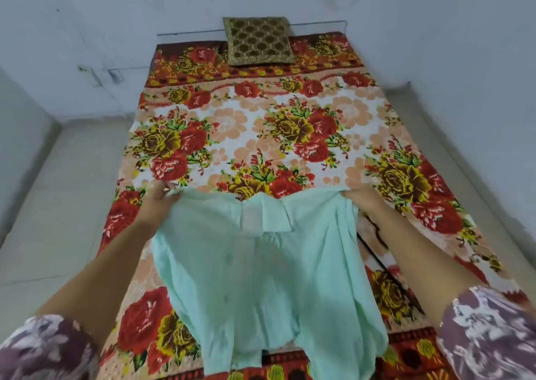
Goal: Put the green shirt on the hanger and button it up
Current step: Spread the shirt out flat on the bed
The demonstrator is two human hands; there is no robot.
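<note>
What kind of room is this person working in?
Probably a bedroom: a bed with a floral cover, a patterned cushion at its head by the plain wall, and a green shirt held above it.

I see both of my arms stretched out straight in front of me, bare below the short flowery sleeves point(43, 347). My left hand point(158, 195) is out on the left side. Its fingers are curled and pinch one shoulder of the green shirt point(261, 278). My right hand point(361, 198) is just as high on the right side and grips the other shoulder. The cloth hides most of its fingers. The two hands are well apart.
</note>
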